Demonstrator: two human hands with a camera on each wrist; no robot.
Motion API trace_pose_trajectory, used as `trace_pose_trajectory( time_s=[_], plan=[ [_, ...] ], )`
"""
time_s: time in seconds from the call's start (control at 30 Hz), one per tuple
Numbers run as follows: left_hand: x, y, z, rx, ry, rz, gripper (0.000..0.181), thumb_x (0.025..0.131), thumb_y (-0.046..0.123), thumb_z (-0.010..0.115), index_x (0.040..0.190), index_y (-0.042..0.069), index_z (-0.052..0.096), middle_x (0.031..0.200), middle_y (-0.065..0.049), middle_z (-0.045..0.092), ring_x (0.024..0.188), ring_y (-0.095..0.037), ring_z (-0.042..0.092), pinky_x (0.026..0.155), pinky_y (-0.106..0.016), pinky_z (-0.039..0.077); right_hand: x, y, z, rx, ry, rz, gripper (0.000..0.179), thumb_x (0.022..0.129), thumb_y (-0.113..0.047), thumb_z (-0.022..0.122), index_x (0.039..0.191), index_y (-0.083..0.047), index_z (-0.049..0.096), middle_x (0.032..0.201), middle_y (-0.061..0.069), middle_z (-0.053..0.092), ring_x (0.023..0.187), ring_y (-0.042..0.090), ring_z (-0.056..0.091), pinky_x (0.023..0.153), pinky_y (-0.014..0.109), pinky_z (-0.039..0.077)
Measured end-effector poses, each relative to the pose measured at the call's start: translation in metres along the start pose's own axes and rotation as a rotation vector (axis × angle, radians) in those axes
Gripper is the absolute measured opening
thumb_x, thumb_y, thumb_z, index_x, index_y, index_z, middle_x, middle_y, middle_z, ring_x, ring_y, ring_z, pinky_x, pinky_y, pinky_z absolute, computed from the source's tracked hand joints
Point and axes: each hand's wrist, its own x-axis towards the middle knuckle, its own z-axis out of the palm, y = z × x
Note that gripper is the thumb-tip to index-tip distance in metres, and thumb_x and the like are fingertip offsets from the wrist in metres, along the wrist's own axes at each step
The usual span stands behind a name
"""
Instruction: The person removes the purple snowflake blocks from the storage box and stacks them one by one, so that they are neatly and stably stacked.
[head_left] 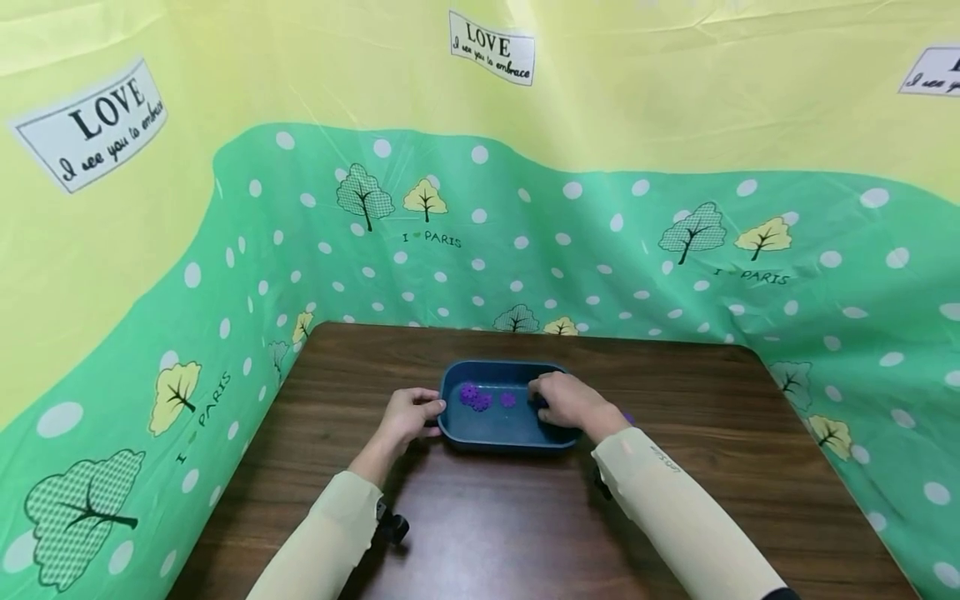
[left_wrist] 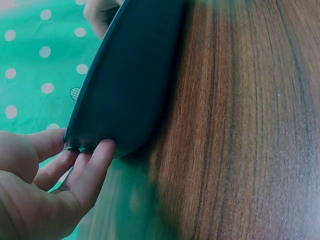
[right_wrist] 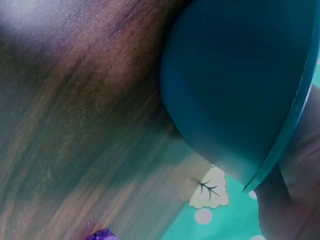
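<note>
A dark blue rectangular tray [head_left: 495, 442] stands on the table. My left hand [head_left: 408, 414] holds its left end, with fingertips at the rim and against the outer wall, as the left wrist view also shows. My right hand [head_left: 566, 402] reaches over the right end, fingers bent down inside the tray. What those fingers hold I cannot tell; the tray wall hides them in the right wrist view. Several small purple flower-shaped pieces [head_left: 477, 398] lie in a cluster on the left of the tray floor. Another purple flower-shaped piece [head_left: 507, 400] lies nearer the right fingers.
A purple thing [right_wrist: 102, 235] lies on the table to the right of the tray, partly behind the right wrist in the head view. The brown wooden table [head_left: 495, 517] borders a green and yellow printed cloth [head_left: 480, 208] at the back and sides.
</note>
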Motion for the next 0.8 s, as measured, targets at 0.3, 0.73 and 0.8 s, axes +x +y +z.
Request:
trace_pose_trajectory(
  time_s=[0.3,0.73,0.8],
  plan=[
    [-0.002,-0.001,0.000,0.000,0.000,0.008,0.034,0.099,0.006,0.068,0.128,-0.010,0.063,0.111,-0.020,0.065,0.098,-0.034,0.072,0.082,-0.047,0.066,-0.005,0.001,-0.005,-0.009,0.057,0.009,0.023,0.092,-0.023,0.077,0.113,-0.014,0.074,0.107,0.001,0.069,0.091,0.017,0.063,0.090,0.040,0.062],
    [-0.001,-0.003,0.000,-0.010,-0.003,0.001,0.034,0.099,0.006,0.068,0.129,-0.010,0.062,0.112,-0.019,0.065,0.100,-0.033,0.072,0.082,-0.047,0.066,-0.018,0.001,-0.013,0.066,0.097,0.015,0.028,0.092,-0.022,0.076,0.119,-0.013,0.072,0.111,0.002,0.068,0.090,0.016,0.059,0.087,0.038,0.061],
    [-0.001,-0.003,0.000,-0.015,-0.001,-0.001,0.034,0.099,0.006,0.068,0.128,-0.010,0.062,0.111,-0.019,0.065,0.098,-0.032,0.072,0.083,-0.048,0.066,-0.020,0.002,-0.014,0.083,0.109,0.021,0.030,0.093,-0.022,0.076,0.121,-0.012,0.071,0.113,0.002,0.068,0.091,0.017,0.060,0.088,0.039,0.061]
  ],
)
